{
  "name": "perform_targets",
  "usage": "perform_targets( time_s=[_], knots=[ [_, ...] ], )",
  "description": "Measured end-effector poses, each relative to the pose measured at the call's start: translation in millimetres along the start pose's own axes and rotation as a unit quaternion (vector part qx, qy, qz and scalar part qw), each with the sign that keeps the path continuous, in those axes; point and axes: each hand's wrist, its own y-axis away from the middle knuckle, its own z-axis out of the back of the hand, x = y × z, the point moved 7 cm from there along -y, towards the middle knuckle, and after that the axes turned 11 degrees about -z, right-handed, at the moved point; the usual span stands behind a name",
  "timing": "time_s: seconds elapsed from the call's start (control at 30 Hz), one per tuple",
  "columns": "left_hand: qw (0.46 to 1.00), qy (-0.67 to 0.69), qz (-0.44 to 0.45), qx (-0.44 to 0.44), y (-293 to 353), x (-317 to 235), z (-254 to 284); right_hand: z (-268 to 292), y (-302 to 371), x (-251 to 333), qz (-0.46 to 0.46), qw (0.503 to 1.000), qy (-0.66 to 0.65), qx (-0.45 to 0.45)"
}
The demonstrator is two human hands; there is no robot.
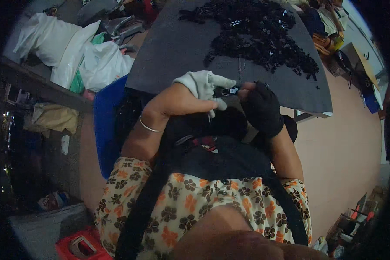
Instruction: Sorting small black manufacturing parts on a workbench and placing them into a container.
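Note:
Just past the near edge of the table, my two hands meet over a small black part (233, 90) with a pale, shiny face. My left hand (199, 89), in a white glove with the thumb tip bare, is closed in a pinch at the part's left side. A thin pale tip shows under its thumb; I cannot make out what it is. My right hand (263, 108), in a black glove with bare fingertips, grips the part from the right. Beyond them, a spread heap of small black parts (255, 37) covers the far side of the grey table (173, 47).
A blue bin (102, 130) with dark contents stands against the table's left side. White sacks (52, 39) lie farther left. At the lower left is a red container (82, 245). Another person (329, 19) sits at the upper right, near an open cardboard box (360, 60).

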Motion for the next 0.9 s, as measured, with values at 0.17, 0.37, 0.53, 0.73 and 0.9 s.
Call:
perform_targets(
  time_s=[0.17, 0.37, 0.53, 0.73, 0.9],
  knots=[
    [0.995, -0.044, 0.071, 0.055, 4, 1, -1, 3, 2, 12, 0.018, 1.000, -0.006, -0.014],
    [0.995, -0.027, -0.016, -0.091, 6, 23, 9, -2, 5, 18, 0.029, 0.999, 0.018, 0.004],
    [0.991, -0.025, -0.017, -0.134, 7, 29, 7, 5, 10, 2, -0.049, 0.996, 0.021, -0.071],
    [0.992, 0.017, -0.018, -0.126, 6, 29, 1, 7, 14, -62, -0.229, 0.891, -0.311, -0.238],
    [0.987, 0.074, -0.007, -0.143, 5, 34, -11, -16, 8, -48, -0.264, 0.899, -0.308, -0.167]
  ],
)
